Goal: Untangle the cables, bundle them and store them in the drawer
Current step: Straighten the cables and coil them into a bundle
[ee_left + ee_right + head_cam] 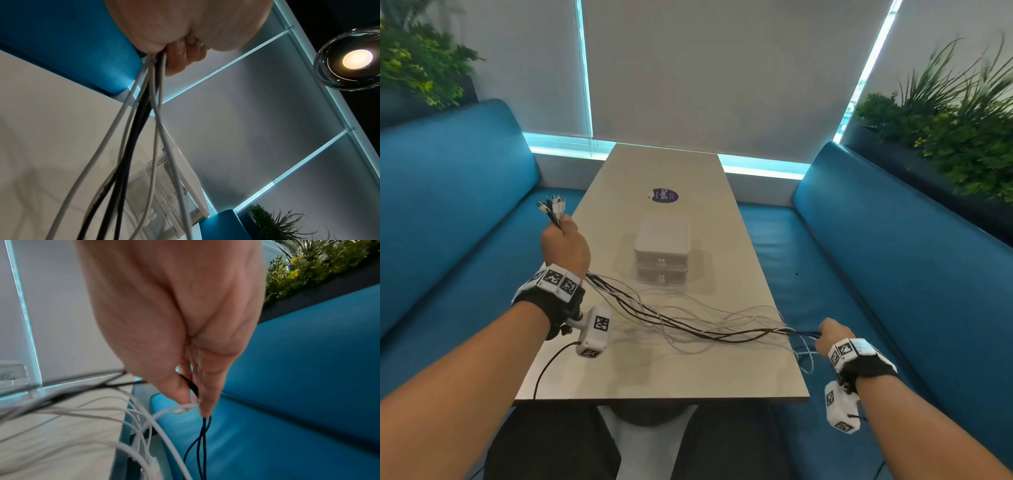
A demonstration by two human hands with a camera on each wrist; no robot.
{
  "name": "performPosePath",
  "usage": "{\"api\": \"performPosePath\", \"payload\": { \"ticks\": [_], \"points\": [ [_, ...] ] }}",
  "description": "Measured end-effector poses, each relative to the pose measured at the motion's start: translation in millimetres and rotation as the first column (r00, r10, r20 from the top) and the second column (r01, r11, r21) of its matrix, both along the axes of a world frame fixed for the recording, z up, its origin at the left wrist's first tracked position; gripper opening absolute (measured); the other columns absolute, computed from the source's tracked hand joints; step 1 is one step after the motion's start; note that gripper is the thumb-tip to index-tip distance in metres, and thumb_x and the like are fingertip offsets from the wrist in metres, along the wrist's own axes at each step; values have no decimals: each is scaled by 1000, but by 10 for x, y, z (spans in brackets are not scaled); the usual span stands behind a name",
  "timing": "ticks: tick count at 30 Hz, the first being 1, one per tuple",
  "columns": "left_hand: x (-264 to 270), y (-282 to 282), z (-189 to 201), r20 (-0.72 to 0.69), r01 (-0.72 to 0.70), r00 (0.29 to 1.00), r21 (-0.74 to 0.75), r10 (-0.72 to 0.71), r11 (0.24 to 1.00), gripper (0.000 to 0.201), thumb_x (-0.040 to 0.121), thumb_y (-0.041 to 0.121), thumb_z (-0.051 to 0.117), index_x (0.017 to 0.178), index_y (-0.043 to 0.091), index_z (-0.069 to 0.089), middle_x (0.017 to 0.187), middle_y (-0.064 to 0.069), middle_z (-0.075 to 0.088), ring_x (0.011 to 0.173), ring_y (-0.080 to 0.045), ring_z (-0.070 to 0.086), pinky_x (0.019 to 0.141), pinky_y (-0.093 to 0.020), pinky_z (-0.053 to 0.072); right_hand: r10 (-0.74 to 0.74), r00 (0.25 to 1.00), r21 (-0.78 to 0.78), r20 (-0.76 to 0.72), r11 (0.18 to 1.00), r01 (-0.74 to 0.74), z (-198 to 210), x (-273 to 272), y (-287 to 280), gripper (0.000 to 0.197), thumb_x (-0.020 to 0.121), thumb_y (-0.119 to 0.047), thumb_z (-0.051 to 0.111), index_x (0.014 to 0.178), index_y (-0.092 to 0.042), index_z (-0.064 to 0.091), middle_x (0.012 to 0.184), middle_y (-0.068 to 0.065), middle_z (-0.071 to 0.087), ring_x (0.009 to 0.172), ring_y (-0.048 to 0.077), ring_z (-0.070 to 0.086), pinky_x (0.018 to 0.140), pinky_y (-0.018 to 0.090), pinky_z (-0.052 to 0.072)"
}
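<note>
Several black and white cables (688, 322) stretch across the near half of the table between my two hands. My left hand (565, 240) is raised at the table's left edge and grips the bunch near one end, with the plugs (553, 205) sticking up out of the fist. The left wrist view shows the cables (141, 123) hanging down from my curled fingers (180, 61). My right hand (832, 334) is past the table's right edge and pinches the cables (202, 431) at their other end. A small white two-drawer box (662, 253) stands mid-table, both drawers closed.
The table (654, 377) is narrow, with blue benches (893, 274) on both sides and planters behind them. A round purple sticker (663, 196) lies beyond the drawer box. Some white cable ends (804, 359) hang over the table's right edge.
</note>
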State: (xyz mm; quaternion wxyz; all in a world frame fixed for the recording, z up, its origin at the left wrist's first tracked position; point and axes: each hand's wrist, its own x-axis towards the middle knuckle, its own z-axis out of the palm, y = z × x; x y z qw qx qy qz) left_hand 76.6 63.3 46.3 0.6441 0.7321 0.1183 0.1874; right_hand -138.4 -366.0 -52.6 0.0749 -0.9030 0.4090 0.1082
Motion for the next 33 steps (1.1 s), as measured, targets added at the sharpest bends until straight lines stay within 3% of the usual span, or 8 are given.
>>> {"api": "performPosePath", "payload": {
  "ticks": [4,8,12,17,23,26,29,33],
  "points": [
    [-11,-22,-3,6,13,1000,-17,-13,1000,45,105,34,38,114,-4,60,111,-27,65,100,-43,62,83,-47,50,-16,997,-5,-73,1000,16,18,23,80,36,94,-16,52,127,-4,44,131,16,55,115,33,58,85,35,48],
    [-16,-93,-27,11,42,999,-49,-42,998,47,103,38,38,110,-3,60,110,-29,65,100,-47,62,83,-51,52,138,971,60,197,987,-152,226,206,336,40,95,-15,46,135,-8,46,133,15,56,121,32,54,96,34,42],
    [-110,-291,-33,37,94,995,-56,-92,994,48,102,39,38,108,-3,60,105,-29,66,97,-46,62,83,-51,52,392,758,143,522,836,-530,563,500,1062,49,91,-41,64,133,-18,55,129,-1,62,115,12,58,100,24,42],
    [-320,-641,27,91,251,966,-90,-243,964,54,96,47,39,96,-2,61,72,-18,58,81,-51,59,65,-48,51,556,583,180,593,614,-769,923,951,2109,95,72,-60,76,149,-26,32,150,-7,43,130,12,45,108,29,35],
    [-371,-647,117,170,349,929,-113,-328,930,40,99,44,40,66,21,45,52,6,40,47,-19,38,52,-33,34,569,519,287,638,449,-846,994,1265,2663,34,84,-37,68,114,-22,63,104,-6,73,94,13,68,91,39,54],
    [-271,-531,90,169,333,938,-216,-301,918,42,99,42,40,63,21,41,50,5,35,43,-16,30,50,-30,28,597,506,241,622,469,-850,890,1284,2687,25,95,-37,54,97,-15,65,80,-1,72,72,12,69,77,39,56],
    [-154,-427,171,159,249,964,-250,-215,936,41,97,41,41,62,20,39,53,0,37,45,-18,32,51,-32,30,669,468,98,577,512,-854,725,1221,2616,30,99,-38,48,95,-11,61,84,10,68,73,24,65,70,39,52],
    [136,-99,356,76,54,997,-288,-33,956,38,91,48,41,67,19,44,62,-2,45,57,-22,42,60,-39,38,640,606,85,471,651,-754,393,1061,2152,42,99,-53,41,75,-20,54,74,6,61,71,27,56,64,35,38]
  ]
}}
